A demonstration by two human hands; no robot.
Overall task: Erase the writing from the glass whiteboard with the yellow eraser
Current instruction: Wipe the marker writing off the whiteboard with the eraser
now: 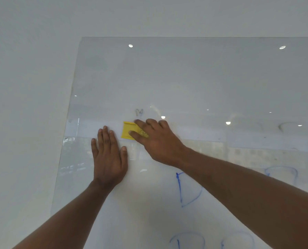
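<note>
The glass whiteboard [194,78] hangs on a white wall and fills most of the view. My right hand [156,139] presses the yellow eraser [127,131] flat against the glass, fingers over its right half. Just above the eraser stands a small dark letter M [139,112]. My left hand [108,155] lies flat on the glass beside the eraser, to its lower left, fingers straight and holding nothing. A blue letter D [187,190] shows below my right forearm, and more blue marks [187,239] sit at the bottom edge.
Bare white wall [27,105] lies left of and above the board's edge. Faint smudged outlines [289,126] remain at the right of the glass, and another blue outline [282,175] sits above my right forearm. Ceiling lights reflect as bright dots on the glass.
</note>
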